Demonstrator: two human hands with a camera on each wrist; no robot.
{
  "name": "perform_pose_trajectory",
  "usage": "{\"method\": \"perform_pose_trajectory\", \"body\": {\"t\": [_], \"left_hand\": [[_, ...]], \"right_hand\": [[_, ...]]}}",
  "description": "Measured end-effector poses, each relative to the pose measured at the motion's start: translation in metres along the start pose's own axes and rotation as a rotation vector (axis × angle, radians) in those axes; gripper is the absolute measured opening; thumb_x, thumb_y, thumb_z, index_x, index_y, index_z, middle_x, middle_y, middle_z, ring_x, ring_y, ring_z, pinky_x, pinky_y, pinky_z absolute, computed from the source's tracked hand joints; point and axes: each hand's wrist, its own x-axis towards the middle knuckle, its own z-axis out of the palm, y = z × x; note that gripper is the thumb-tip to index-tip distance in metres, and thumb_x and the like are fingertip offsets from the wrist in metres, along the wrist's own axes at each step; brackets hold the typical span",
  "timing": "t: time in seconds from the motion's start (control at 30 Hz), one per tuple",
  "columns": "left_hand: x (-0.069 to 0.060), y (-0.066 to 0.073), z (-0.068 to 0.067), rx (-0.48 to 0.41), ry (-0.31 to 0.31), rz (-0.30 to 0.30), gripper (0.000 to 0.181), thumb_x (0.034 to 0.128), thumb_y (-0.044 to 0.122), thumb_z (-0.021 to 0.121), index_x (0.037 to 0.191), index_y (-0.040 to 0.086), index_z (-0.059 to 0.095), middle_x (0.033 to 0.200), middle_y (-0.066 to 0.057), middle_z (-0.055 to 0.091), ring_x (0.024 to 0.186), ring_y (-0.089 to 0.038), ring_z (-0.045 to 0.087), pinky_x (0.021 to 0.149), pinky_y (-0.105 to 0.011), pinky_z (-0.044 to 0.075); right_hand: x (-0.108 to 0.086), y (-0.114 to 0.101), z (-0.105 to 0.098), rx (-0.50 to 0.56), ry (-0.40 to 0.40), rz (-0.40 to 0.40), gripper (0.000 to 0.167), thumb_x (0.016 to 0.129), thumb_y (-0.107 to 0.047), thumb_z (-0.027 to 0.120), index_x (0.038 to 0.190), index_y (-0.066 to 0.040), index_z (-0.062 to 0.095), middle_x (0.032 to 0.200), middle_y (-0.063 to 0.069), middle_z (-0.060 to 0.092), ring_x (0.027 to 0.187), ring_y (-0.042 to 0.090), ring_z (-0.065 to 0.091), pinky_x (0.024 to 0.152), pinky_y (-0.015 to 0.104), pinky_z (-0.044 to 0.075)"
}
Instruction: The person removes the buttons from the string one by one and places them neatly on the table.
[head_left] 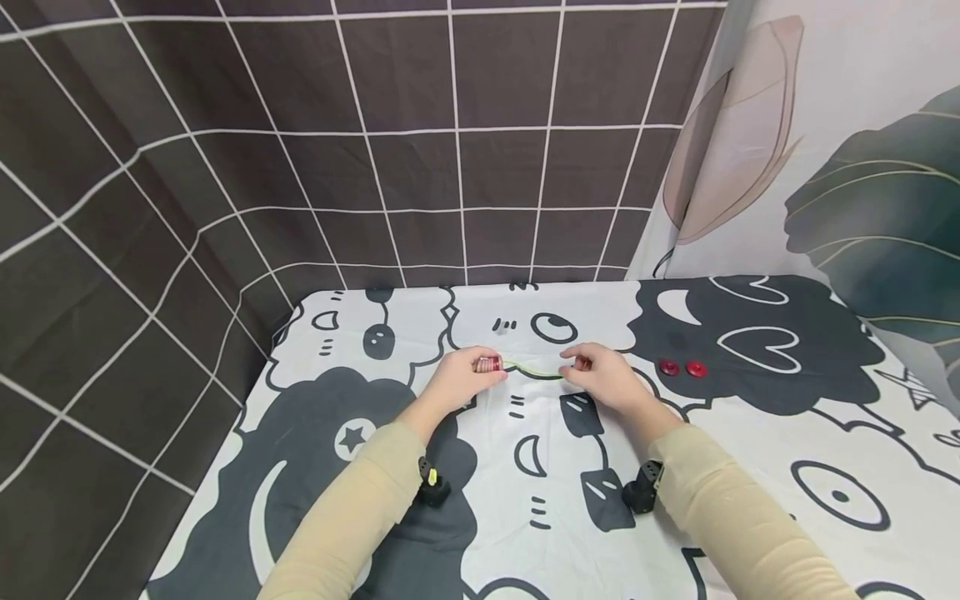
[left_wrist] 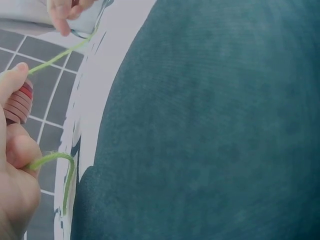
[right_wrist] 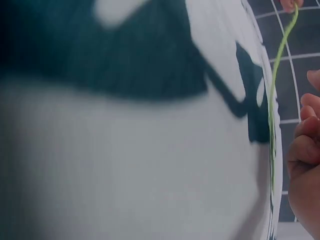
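Observation:
In the head view my left hand (head_left: 457, 379) grips a short stack of red and pinkish buttons (head_left: 491, 364) between thumb and fingers. From the stack a green string (head_left: 528, 369) runs across to my right hand (head_left: 600, 379). Another length of green string (left_wrist: 67, 175) hangs below the left hand in the left wrist view. The right hand's fingers are loosely bent, with a gap between thumb and forefinger. In the right wrist view the string (right_wrist: 272, 100) passes beside that hand, apart from its visible fingers (right_wrist: 302, 130).
Two red buttons (head_left: 682, 368) lie side by side on the patterned cloth (head_left: 555, 550), right of the right hand. A dark grid-patterned curtain (head_left: 405, 175) stands behind and to the left. A leaf-patterned curtain (head_left: 840, 100) hangs at the right.

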Motion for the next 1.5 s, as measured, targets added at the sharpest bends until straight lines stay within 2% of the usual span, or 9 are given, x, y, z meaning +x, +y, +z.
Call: {"method": "perform_pose_trajectory", "body": {"t": [0.3, 0.53, 0.8, 0.97, 1.17, 1.23, 1.4, 1.5], "left_hand": [[0.0, 0.001, -0.001, 0.006, 0.004, -0.006, 0.039, 0.082, 0.036, 0.071, 0.114, 0.014, 0.066, 0.102, -0.002, 0.066, 0.095, -0.018, 0.06, 0.085, -0.038, 0.047], [0.0, 0.002, -0.002, -0.005, -0.004, -0.008, 0.038, 0.0822, 0.036, 0.071, 0.114, 0.015, 0.066, 0.1, -0.002, 0.066, 0.091, -0.017, 0.06, 0.081, -0.037, 0.047], [0.001, 0.003, -0.001, -0.014, -0.002, -0.008, 0.038, 0.0822, 0.036, 0.071, 0.114, 0.016, 0.066, 0.101, 0.0, 0.066, 0.091, -0.015, 0.059, 0.081, -0.035, 0.047], [0.001, 0.002, 0.0, -0.021, -0.004, 0.002, 0.037, 0.0827, 0.036, 0.071, 0.113, 0.016, 0.066, 0.1, 0.0, 0.066, 0.09, -0.014, 0.059, 0.081, -0.035, 0.047], [0.0, 0.002, 0.0, -0.028, -0.004, 0.011, 0.035, 0.0832, 0.034, 0.07, 0.112, 0.015, 0.066, 0.099, 0.001, 0.066, 0.09, -0.014, 0.059, 0.081, -0.035, 0.047], [0.001, 0.001, 0.0, -0.03, -0.003, 0.009, 0.035, 0.0829, 0.035, 0.07, 0.112, 0.015, 0.066, 0.099, 0.001, 0.066, 0.09, -0.014, 0.059, 0.08, -0.034, 0.047], [0.002, -0.001, 0.001, -0.026, 0.002, 0.008, 0.037, 0.0828, 0.038, 0.07, 0.112, 0.015, 0.066, 0.098, 0.001, 0.066, 0.089, -0.013, 0.059, 0.08, -0.034, 0.047], [0.002, -0.002, 0.001, -0.027, 0.007, 0.016, 0.036, 0.0829, 0.038, 0.07, 0.111, 0.015, 0.066, 0.098, 0.001, 0.066, 0.088, -0.013, 0.059, 0.079, -0.033, 0.047]], "right_hand": [[0.008, -0.014, 0.012, 0.02, -0.006, -0.047, 0.028, 0.082, -0.019, 0.067, 0.104, -0.002, 0.069, 0.077, 0.001, 0.055, 0.067, 0.016, 0.048, 0.061, 0.03, 0.04], [0.01, -0.018, 0.018, 0.031, -0.024, -0.06, 0.028, 0.083, -0.022, 0.067, 0.105, -0.005, 0.069, 0.088, 0.005, 0.058, 0.076, 0.019, 0.052, 0.069, 0.033, 0.044], [0.008, -0.025, 0.022, 0.034, -0.05, -0.032, 0.03, 0.084, -0.027, 0.066, 0.107, -0.009, 0.069, 0.108, 0.011, 0.059, 0.078, 0.02, 0.051, 0.07, 0.034, 0.043], [0.009, -0.027, 0.026, 0.06, -0.066, 0.003, 0.03, 0.084, -0.029, 0.066, 0.109, -0.011, 0.068, 0.104, 0.006, 0.06, 0.068, 0.016, 0.05, 0.061, 0.031, 0.042], [0.012, -0.031, 0.03, 0.153, -0.115, 0.077, 0.035, 0.084, -0.031, 0.066, 0.114, -0.012, 0.065, 0.067, 0.004, 0.058, 0.054, 0.017, 0.051, 0.052, 0.03, 0.042], [0.013, -0.032, 0.033, 0.195, -0.128, 0.092, 0.036, 0.085, -0.031, 0.066, 0.115, -0.011, 0.064, 0.068, 0.005, 0.061, 0.055, 0.016, 0.054, 0.053, 0.03, 0.044], [0.017, -0.033, 0.041, 0.367, -0.172, 0.113, 0.038, 0.088, -0.026, 0.065, 0.117, -0.002, 0.06, 0.092, 0.011, 0.068, 0.063, 0.018, 0.062, 0.056, 0.032, 0.05], [0.019, -0.036, 0.045, 0.453, -0.199, 0.13, 0.04, 0.089, -0.023, 0.064, 0.118, 0.003, 0.057, 0.09, 0.015, 0.068, 0.071, 0.021, 0.066, 0.062, 0.033, 0.054]]}}
